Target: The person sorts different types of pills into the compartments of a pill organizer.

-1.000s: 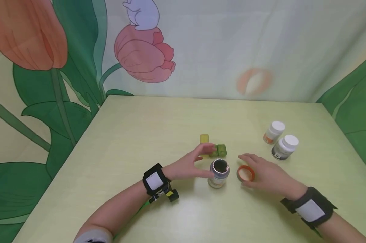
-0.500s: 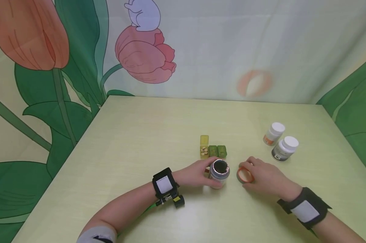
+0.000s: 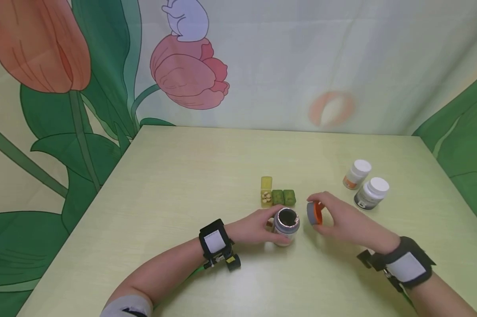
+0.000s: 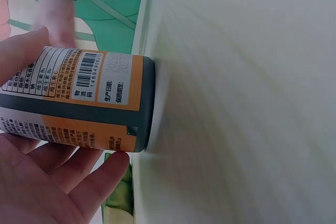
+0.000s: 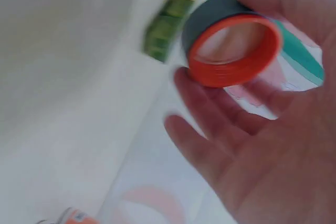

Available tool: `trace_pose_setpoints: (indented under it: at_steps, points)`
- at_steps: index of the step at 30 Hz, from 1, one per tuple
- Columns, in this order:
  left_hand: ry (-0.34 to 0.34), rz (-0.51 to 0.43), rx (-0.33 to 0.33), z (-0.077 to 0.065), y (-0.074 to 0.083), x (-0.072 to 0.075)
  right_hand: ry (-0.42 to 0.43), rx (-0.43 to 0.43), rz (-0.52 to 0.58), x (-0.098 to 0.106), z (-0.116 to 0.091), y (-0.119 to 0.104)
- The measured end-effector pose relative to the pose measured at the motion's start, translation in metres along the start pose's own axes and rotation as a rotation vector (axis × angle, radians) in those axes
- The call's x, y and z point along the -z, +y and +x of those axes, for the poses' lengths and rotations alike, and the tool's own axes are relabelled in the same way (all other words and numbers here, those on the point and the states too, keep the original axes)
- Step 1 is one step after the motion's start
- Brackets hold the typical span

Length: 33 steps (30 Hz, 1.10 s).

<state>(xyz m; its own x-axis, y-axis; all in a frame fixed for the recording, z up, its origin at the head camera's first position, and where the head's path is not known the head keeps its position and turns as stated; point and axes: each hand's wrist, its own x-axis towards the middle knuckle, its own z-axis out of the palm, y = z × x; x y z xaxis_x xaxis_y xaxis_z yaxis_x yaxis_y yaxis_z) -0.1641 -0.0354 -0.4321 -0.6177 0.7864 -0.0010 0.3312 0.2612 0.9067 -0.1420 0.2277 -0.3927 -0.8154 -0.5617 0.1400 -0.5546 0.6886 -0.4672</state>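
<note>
My left hand (image 3: 258, 228) grips an uncapped supplement bottle (image 3: 286, 222) that stands upright on the table. Its orange and dark grey label, with a barcode, faces the left wrist camera, thumb on one side and fingers on the other. To the right, my right hand (image 3: 345, 222) pinches a grey bottle cap (image 3: 311, 213) with an orange inside, tilted on edge just off the table. In the right wrist view the hollow of the cap (image 5: 233, 80) faces the palm. Just behind the bottle sits a small pill box (image 3: 278, 197); its yellow compartment is open and holds several tablets.
Two white-capped bottles stand at the right: a smaller one with an orange label (image 3: 357, 174) and a larger one with a dark label (image 3: 371, 193). A printed curtain (image 3: 270, 66) hangs behind the far edge of the table (image 3: 190, 171).
My left hand has closed round the bottle, uncovering the pill box. My right hand has taken hold of the cap, lifted it and turned it on edge.
</note>
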Motion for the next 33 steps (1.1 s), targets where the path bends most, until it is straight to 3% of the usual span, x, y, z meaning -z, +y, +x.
trace_pose_setpoints:
  at_steps: [4, 7, 12, 20, 27, 33]
  points:
    - [-0.002, 0.002, -0.002, -0.001, 0.000, 0.000, 0.105, 0.101, 0.013, 0.011, 0.012, -0.010]
    - [-0.004, -0.003, -0.005, -0.001, 0.000, 0.000, 0.156, 0.152, 0.093, 0.014, 0.020, -0.017]
    - [-0.013, -0.029, 0.003, -0.002, 0.000, 0.000, 0.177, 0.162, 0.307, 0.009, 0.028, -0.029]
    - [-0.027, -0.059, 0.017, -0.002, -0.001, 0.000, 0.203, 0.155, 0.674, -0.017, 0.025, -0.038]
    - [-0.029, -0.066, 0.008, -0.002, -0.002, 0.000, 0.212, 0.141, 0.783, -0.036, 0.017, -0.033]
    - [-0.023, -0.051, 0.003, -0.002, -0.001, 0.000, 0.211, 0.126, 0.803, -0.041, 0.012, -0.030]
